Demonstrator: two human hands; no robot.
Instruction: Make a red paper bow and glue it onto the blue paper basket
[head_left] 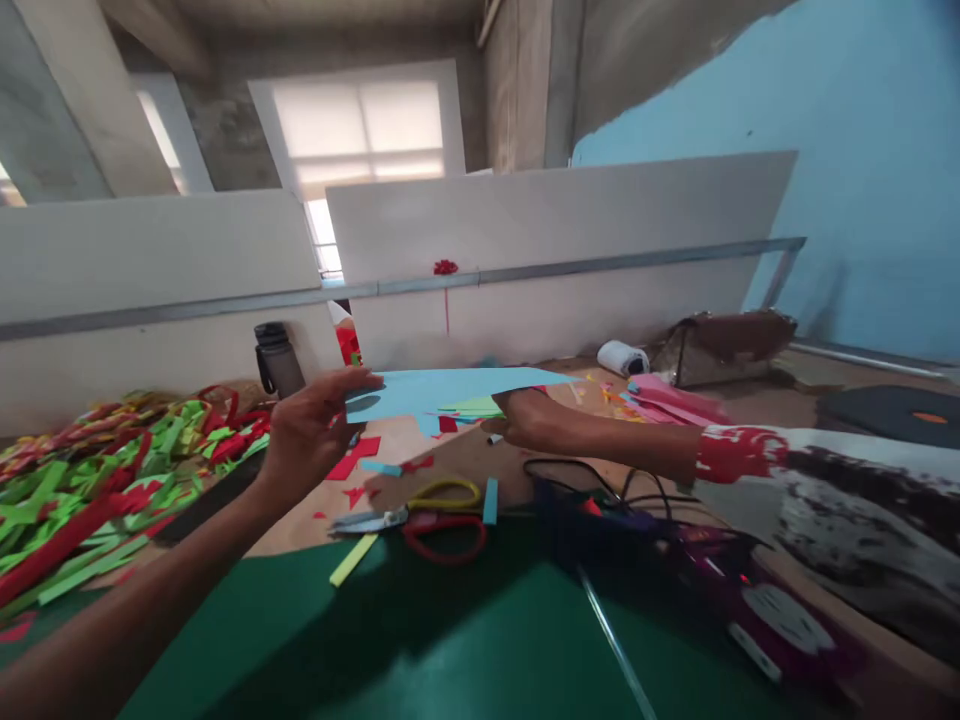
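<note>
A light blue sheet of paper (450, 384) is held up level above the table, seen nearly edge-on. My left hand (315, 415) pinches its left end between thumb and fingers. My right hand (529, 415) is closed at the sheet's near edge on the right, its fingertips partly hidden. Green paper (472, 407) shows just beneath the sheet. Below my hands, scissors (409, 518) with a yellow and a red loop lie on the table, beside small blue strips (490, 500) and a pale yellow strip (354, 560).
Green and red paper strips (105, 500) are heaped at left, near a dark bottle (279, 360). Right of the green mat (390, 640) lie black cables (637, 490) and a blurred purple device (780, 600). Pink paper (675, 400) and a brown bag (731, 348) lie farther back.
</note>
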